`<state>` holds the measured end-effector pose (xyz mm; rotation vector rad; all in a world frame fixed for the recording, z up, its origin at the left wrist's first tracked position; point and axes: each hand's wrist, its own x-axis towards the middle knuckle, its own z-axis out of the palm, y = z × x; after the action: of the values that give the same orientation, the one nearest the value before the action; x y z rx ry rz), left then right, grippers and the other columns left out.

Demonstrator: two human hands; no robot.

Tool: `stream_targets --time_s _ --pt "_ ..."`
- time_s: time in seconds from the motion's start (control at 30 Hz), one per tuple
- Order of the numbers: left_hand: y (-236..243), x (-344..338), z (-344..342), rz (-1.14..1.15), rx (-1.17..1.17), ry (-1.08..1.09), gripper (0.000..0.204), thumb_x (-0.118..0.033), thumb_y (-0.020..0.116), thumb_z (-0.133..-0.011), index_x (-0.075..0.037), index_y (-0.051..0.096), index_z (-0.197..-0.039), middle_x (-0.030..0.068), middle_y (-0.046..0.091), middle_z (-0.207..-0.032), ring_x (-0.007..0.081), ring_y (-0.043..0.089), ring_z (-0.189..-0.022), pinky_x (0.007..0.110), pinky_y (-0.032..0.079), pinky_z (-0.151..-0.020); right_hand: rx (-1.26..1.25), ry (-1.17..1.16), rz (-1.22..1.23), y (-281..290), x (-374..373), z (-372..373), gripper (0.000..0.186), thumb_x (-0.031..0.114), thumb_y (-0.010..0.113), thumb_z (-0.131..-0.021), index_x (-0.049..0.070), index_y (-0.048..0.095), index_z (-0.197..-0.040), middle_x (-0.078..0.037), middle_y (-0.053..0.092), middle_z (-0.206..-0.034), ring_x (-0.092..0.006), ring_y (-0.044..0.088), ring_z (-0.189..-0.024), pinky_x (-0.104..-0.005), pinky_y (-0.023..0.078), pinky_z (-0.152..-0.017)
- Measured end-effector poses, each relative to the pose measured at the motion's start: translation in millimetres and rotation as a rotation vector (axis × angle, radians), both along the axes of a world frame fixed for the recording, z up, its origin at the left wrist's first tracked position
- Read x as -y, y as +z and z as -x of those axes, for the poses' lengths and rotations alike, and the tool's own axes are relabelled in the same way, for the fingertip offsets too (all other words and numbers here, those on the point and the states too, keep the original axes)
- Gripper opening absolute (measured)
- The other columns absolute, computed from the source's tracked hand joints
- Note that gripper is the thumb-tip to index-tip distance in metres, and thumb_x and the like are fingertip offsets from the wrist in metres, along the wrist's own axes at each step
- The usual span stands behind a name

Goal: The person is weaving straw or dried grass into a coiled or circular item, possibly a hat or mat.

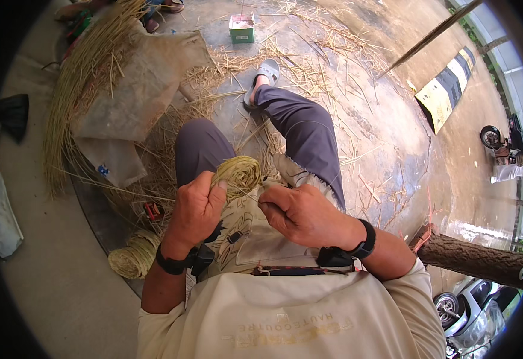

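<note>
My left hand (199, 209) grips a round coil of pale yellow-green straw (235, 176) above my lap, thumb on its lower left side. My right hand (294, 218) is closed just right of the coil, its thumb and forefinger pinched at a thin strand that runs from it; anything else inside those fingers is hidden. Loose straw strands trail leftward from the coil. Beneath both hands lies a worn, pale cloth (261, 242) over my lap. A larger roll of plaited straw (135, 256) rests on the ground at lower left.
Long straw (85, 57) and a plastic sheet (129, 113) lie left; loose straw covers the ground. A green box (241, 33) is ahead. A striped barrier (444, 90), tree trunk (483, 260) and motorbikes (501, 146) are right. Another person's feet (171, 7) show at top.
</note>
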<state>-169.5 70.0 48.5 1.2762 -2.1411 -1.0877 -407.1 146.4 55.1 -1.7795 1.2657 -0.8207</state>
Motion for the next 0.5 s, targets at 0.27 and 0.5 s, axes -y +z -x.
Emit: stream_targets --time_s 0.27,0.5 --pt "-1 -8 2 0.147 0.076 -0.003 0.021 -0.014 0.065 -0.101 0.001 0.054 -0.090 0.0252 0.060 -0.077 0.0493 0.064 -0.074 0.051 0.050 -0.061 -0.014 -0.022 -0.031 12 -4 -4 0.008 0.012 0.064 -0.095 0.004 0.065 -0.095 -0.020 0.065 -0.072 -0.0436 0.066 -0.065 -0.0514 0.051 -0.060" --pt "3 -19 13 0.406 0.260 0.018 0.018 -0.016 0.070 -0.095 -0.003 0.057 -0.096 0.0200 0.065 -0.080 0.0425 0.068 -0.072 0.051 0.055 -0.062 0.111 -0.065 -0.162 15 -2 -10 0.009 0.009 0.064 -0.098 0.001 0.066 -0.099 -0.019 0.067 -0.077 -0.0411 0.068 -0.068 -0.0474 0.051 -0.062"
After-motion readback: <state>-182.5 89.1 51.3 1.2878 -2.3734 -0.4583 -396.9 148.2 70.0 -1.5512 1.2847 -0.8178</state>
